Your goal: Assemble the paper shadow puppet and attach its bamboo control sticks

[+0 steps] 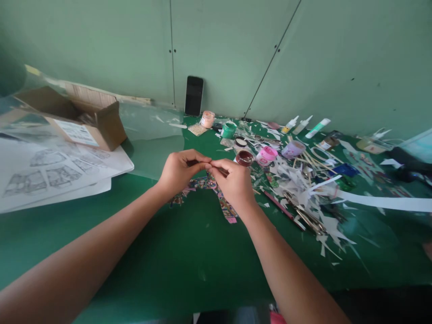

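My left hand (180, 172) and my right hand (235, 182) meet at the fingertips above the green table. Both are closed in a pinch, thumbs against forefingers. Whatever lies between the fingertips is too small or too hidden to make out. Under and between the hands lies a colourful patterned piece (227, 204), its strip running toward me with a pink end. Parts of it are covered by my hands. Just behind my right hand stands an open jar of dark red-brown contents (245, 157), with a pink jar (267, 155) beside it.
At left, an open cardboard box (108, 128) sits on printed drawing sheets (70, 177). A phone (194, 95) leans on the wall, near a green jar (229, 130). To the right spread paper scraps, metal tools (305, 216), a purple-pink pencil-like stick (278, 203) and glue bottles (317, 128).
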`<state>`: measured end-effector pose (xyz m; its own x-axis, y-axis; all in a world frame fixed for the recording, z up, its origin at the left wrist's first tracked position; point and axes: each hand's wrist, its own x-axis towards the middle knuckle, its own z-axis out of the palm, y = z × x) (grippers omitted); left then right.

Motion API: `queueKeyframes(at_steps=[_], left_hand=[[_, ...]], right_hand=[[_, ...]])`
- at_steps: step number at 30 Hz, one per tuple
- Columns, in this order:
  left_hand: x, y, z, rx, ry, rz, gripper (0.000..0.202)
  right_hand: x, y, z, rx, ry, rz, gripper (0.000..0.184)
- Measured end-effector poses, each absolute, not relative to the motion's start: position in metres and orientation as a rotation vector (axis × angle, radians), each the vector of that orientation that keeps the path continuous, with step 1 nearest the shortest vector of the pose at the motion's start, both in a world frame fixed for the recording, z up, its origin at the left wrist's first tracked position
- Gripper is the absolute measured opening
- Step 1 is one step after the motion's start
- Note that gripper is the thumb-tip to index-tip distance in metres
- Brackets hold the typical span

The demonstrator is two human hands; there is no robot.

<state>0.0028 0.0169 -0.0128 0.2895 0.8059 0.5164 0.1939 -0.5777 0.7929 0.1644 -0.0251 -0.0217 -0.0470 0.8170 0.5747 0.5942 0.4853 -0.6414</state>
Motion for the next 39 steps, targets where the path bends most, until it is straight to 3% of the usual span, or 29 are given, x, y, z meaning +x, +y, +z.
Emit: queueKeyframes(at_steps=[25,31,39], left_hand=[[0.004,0.013,-0.01,1.942,0.905,1.284,0.011],[0.005,0.013,-0.012,1.908,0.877,1.264,0.04],[0.007,0.016,-0.016,1.871,0.855,1.118,0.041]], right_hand=[[0.161,-0.03,-0.016,-1.234,-1.718,0.29,0.014],[0.163,-0.029,-0.011,-1.22,-1.642,0.351,0.018],[0.164,-0.029,-0.009,-1.203,-1.631,0.336,0.015]])
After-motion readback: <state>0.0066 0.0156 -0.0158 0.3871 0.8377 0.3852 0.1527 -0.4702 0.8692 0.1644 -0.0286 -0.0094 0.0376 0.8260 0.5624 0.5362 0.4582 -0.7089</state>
